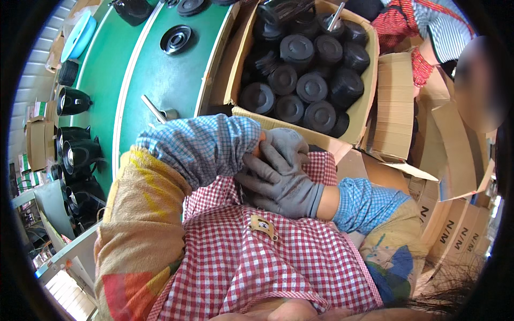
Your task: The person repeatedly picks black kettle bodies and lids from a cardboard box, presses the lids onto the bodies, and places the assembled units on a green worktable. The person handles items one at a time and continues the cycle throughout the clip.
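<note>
My left hand (286, 143) wears a grey work glove and is crossed in front of my chest, its fingers mostly turned away or covered. Over its wrist side lies my right hand (286, 187), also in a grey glove, with long fingers stretched and partly apart, reaching toward the left cuff. Blue checked sleeves (201, 147) cover both forearms. A dark patch shows beneath the right fingers; I cannot make out what it is. Both hands are before a red checked apron (257, 257). Just beyond them stands a cardboard box (235, 80) filled with round black plastic parts (312, 87).
On the left runs a green work surface (152, 69) with a black round part (176, 39) and a metal rod-like tool (155, 109). Black pots (80, 155) and a blue basin (79, 35) line its far side. At right are open cartons (452, 144) and another person's patterned sleeve (393, 27).
</note>
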{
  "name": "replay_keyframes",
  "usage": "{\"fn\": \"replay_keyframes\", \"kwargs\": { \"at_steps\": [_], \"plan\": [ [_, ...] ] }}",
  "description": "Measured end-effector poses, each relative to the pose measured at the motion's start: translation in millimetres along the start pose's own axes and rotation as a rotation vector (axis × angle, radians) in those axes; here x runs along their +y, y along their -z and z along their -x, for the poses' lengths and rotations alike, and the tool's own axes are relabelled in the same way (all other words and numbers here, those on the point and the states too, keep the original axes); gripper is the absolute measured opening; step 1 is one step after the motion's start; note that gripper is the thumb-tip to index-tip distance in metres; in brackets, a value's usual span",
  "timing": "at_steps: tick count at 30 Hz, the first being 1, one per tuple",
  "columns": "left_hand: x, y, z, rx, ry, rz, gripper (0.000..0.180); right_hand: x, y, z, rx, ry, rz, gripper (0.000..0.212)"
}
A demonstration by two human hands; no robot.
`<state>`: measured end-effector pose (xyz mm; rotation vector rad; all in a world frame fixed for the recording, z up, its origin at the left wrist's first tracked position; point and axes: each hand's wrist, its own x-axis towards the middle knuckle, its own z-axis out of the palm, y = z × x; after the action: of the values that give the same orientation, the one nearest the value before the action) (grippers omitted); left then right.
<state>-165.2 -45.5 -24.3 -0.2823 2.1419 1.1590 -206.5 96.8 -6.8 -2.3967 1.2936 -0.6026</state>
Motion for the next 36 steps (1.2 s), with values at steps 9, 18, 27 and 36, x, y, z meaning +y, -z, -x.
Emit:
{"fn": "replay_keyframes", "kwargs": {
  "at_steps": [9, 18, 27, 36],
  "plan": [
    [-165.9, -33.7, 86.5, 1.169, -0.007, 0.826, 0.034, 13.5, -7.9, 72.9, 0.184, -0.242, -0.245, 0.105],
    [-165.2, -114.8, 164.7, 1.260, -0.054, 0.750, 0.031, -13.9, 24.0, 61.4, 0.582, -0.310, -0.145, 0.087],
    [-103.2, -167.1, 176.9, 1.055, -0.513, 0.324, 0.087, -59.3, 38.3, 4.9, 0.870, -0.368, -0.960, 0.085],
    [-64.8, -154.8, 252.1, 1.180, -0.815, 1.583, 0.041, -82.2, 30.8, -59.6, 0.691, -0.443, -0.855, 0.060]
  ]
}}
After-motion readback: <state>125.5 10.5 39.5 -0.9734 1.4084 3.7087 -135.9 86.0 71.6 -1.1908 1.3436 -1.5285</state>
